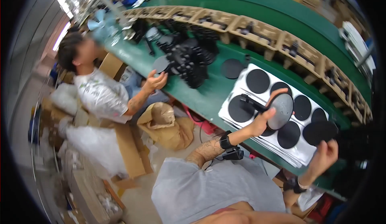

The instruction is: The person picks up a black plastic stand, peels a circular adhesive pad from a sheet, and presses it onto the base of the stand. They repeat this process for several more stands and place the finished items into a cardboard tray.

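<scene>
While the left hand (pixel 263 121) closes around a black stem (pixel 251 103), its fingers curl up behind a grey disc (pixel 281 110) fixed to that stem, with fingertips (pixel 281 91) showing over the disc's upper rim. The disc stands tilted above a white sheet (pixel 241 87), raised clear of it. It looks like a flat, rigid base plate, probably metal or dense plastic, so I judge it stiff and fairly weighty for its thickness, with a smooth face that could slide under a loose pinch. The stem seems the surest place to grasp; the rim, between thumb and fingertips, is the second choice.

The right hand (pixel 325 154) grips a black disc (pixel 319 132) by its lower edge, thumb in front and fingers behind, as far as the blur allows. This one looks thinner and matte, perhaps a pad or foam sheet; I judge it light and possibly a little flexible, so an edge pinch should do.

Beyond both sets of fingers, more black discs (pixel 257 81) lie in rows on the sheet, which rests on a green bench (pixel 209 91). Farther from the fingers, cardboard trays (pixel 257 33) line the bench. Off to the left of the left hand, a co-worker's hand (pixel 155 81) is half open beside a heap of black parts (pixel 189 65).
</scene>
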